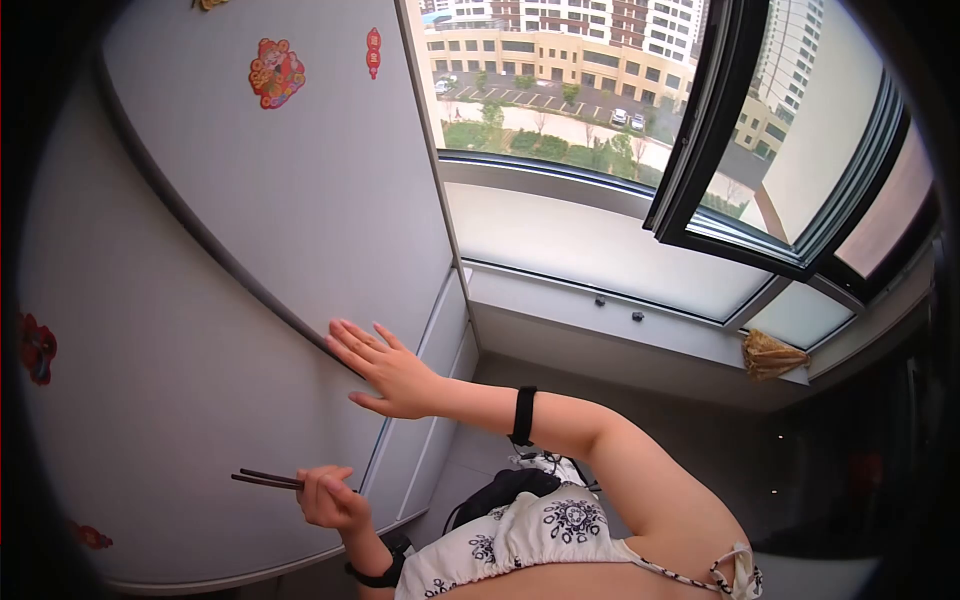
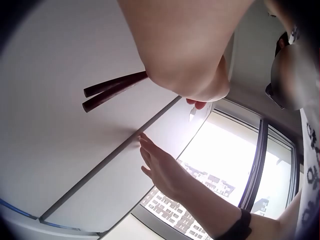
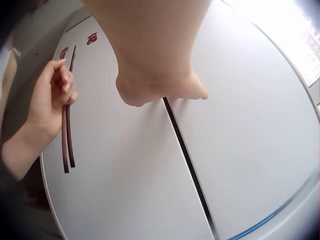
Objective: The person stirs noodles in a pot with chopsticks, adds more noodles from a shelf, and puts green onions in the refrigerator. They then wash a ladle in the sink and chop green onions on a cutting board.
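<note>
My left hand (image 1: 330, 497) grips a pair of dark brown chopsticks (image 1: 262, 479) in curled fingers. Their ends stick out past the fist toward the white refrigerator's left door (image 1: 180, 380). In the right wrist view the chopsticks (image 3: 69, 137) extend both above and below the left hand (image 3: 50, 97). My right hand (image 1: 385, 368) lies with fingers spread against the right door (image 1: 300, 180), fingertips right at the dark seam (image 1: 225, 260) between the doors. From the left wrist, that right hand (image 2: 165, 170) shows side-on, its fingers nearly straight at the seam.
Red and gold stickers (image 1: 276, 73) decorate the doors. Below them run drawer fronts (image 1: 410, 450). A window (image 1: 560, 90) with an open dark-framed sash (image 1: 790, 130) is at the right, above a ledge (image 1: 540, 300). A bundled brown cloth (image 1: 772, 355) lies at the ledge's far end.
</note>
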A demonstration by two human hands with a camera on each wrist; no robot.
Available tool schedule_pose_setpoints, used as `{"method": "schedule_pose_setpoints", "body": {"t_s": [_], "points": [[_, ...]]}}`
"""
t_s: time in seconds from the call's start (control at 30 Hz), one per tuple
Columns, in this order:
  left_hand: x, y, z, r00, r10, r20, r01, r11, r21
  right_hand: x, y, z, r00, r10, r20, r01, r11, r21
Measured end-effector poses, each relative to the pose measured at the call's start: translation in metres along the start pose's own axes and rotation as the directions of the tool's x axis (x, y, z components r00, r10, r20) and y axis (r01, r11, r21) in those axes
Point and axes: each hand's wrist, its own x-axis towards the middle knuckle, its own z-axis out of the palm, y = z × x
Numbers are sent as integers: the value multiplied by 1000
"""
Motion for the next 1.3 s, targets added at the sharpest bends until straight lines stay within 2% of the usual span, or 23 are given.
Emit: {"method": "schedule_pose_setpoints", "body": {"t_s": [0.2, 0.33, 0.37, 0.43, 0.5, 0.53, 0.6, 0.63, 0.67, 0.7, 0.77, 0.8, 0.87, 0.9, 0.97, 1.0, 1.03, 1.1, 1.13, 1.17, 1.23, 1.27, 1.3], "points": [[-2, 10, 20, 994, 86, 64, -80, 991, -104, 18, 2, 30, 1000, 26, -16, -27, 995, -96], [-4, 26, 48, 986, 130, 107, -97, 958, -269, 11, -2, 15, 1000, 11, -3, -11, 987, -161], [-3, 36, 57, 979, 157, 128, -105, 934, -342, 0, 3, 7, 1000, 28, -2, -28, 986, -165], [4, 65, 76, 972, 206, 113, -132, 877, -463, -37, 10, -9, 987, 101, 129, -103, 995, 11], [8, 95, 93, 963, 250, 97, -143, 785, -603, -102, 26, -21, 994, 113, -14, -112, 993, 46], [10, 114, 102, 959, 266, 93, -154, 773, -615, -137, 24, -40, 970, 243, 5, -242, 970, -24], [9, 168, 124, 950, 41, 310, 257, 461, -849, -204, 21, -63, 838, 532, -119, -535, 845, 14], [5, 196, 134, 947, 54, 317, 262, 441, -858, -232, 15, -84, 817, 526, -237, -532, 846, 42], [0, 224, 143, 846, 9, 533, 520, 202, -830, -258, 1, -105, 780, 517, -351, -528, 846, 74], [-5, 252, 150, 685, 28, 728, 728, -45, -684, -284, -9, -126, 738, 479, -476, -534, 845, 23], [-4, 316, 164, 453, 162, 877, 876, -262, -404, -344, -27, -154, 635, 448, -630, -687, 700, -194], [-5, 346, 174, 409, 287, 866, 892, -326, -313, -374, -35, -165, 592, 465, -658, -727, 661, -187], [-16, 407, 195, 335, 447, 829, 915, -362, -175, -440, -61, -188, 452, 279, -847, -802, 543, -250], [-25, 438, 201, 289, 541, 790, 918, -390, -69, -472, -76, -201, 414, 283, -865, -843, 477, -248], [-43, 492, 211, 135, 741, 658, 944, -298, 142, -530, -107, -229, 482, 238, -843, -815, 475, -332], [-57, 522, 213, 101, 789, 606, 932, -288, 219, -556, -117, -244, 531, 194, -825, -787, 475, -394], [-74, 557, 211, 83, 830, 551, 930, -263, 256, -584, -128, -258, 504, 195, -841, -821, 411, -397], [-102, 621, 208, -54, 853, 519, 917, -162, 363, -628, -144, -285, 583, 217, -783, -784, 402, -473], [-117, 653, 206, -112, 885, 452, 906, -96, 413, -646, -152, -302, 567, 194, -801, -807, 329, -491], [-126, 687, 201, -123, 898, 422, 905, -73, 418, -670, -155, -311, 551, 190, -813, -821, 298, -487], [-145, 748, 192, -295, 920, 259, 845, 124, 520, -716, -158, -324, 483, 261, -836, -875, 191, -445], [-155, 777, 193, -287, 950, 122, 832, 184, 523, -734, -161, -339, 443, 193, -875, -892, 195, -409], [-164, 803, 193, -293, 948, 122, 827, 188, 530, -755, -162, -347, 438, 200, -876, -894, 195, -402]]}}
